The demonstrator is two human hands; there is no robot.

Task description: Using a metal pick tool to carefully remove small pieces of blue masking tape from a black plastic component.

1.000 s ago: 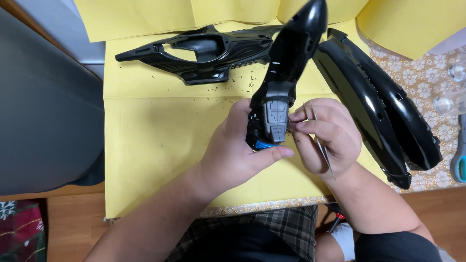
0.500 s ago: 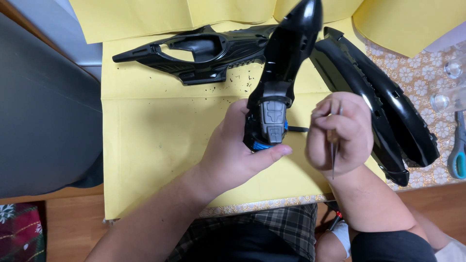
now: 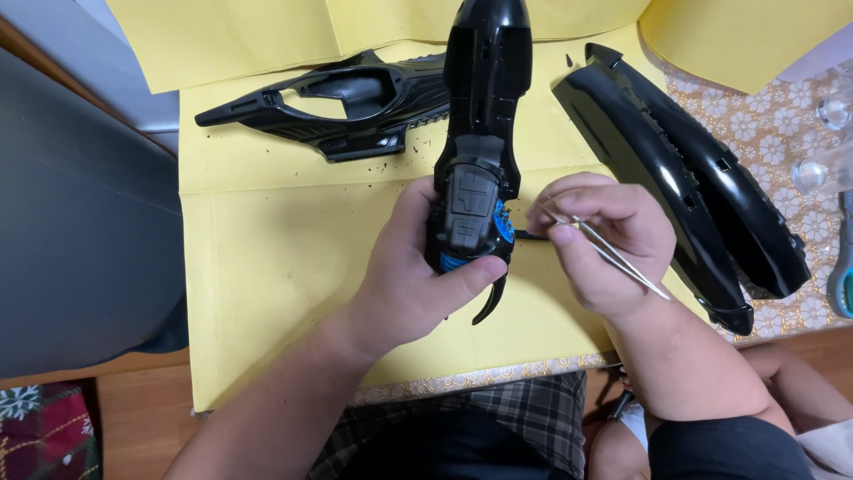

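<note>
The top of the glossy black plastic model hull [image 3: 484, 107] runs out of the frame at twelve o'clock, so its far end cannot be seen. Its near end, fitted with a grey block and a blue-ringed part, is partly covered by the left hand [image 3: 413, 276], and the thumb hides the lower edge there. What the thin metal tweezers [image 3: 613, 253] pinch at their tips, if anything, is too small to make out; the tips sit behind the fingers of the right hand [image 3: 604, 240].

The left hand is closed around the hull's near end, thumb across the bottom and fingers wrapped behind, holding it upright over the centre of the yellow paper sheet [image 3: 275, 258]. A small black curved fin hangs from the hull just below the thumb, at six o'clock.

The right hand, at three o'clock of the hull and just beside it, is curled with thumb and forefinger squeezed on the tweezers, whose long end slants toward four o'clock.

At ten o'clock lies an open black plastic frame piece [image 3: 338, 102]. At two o'clock to four o'clock lie two long curved black shell panels [image 3: 693, 178], partly on a floral tablecloth [image 3: 764, 116].
</note>
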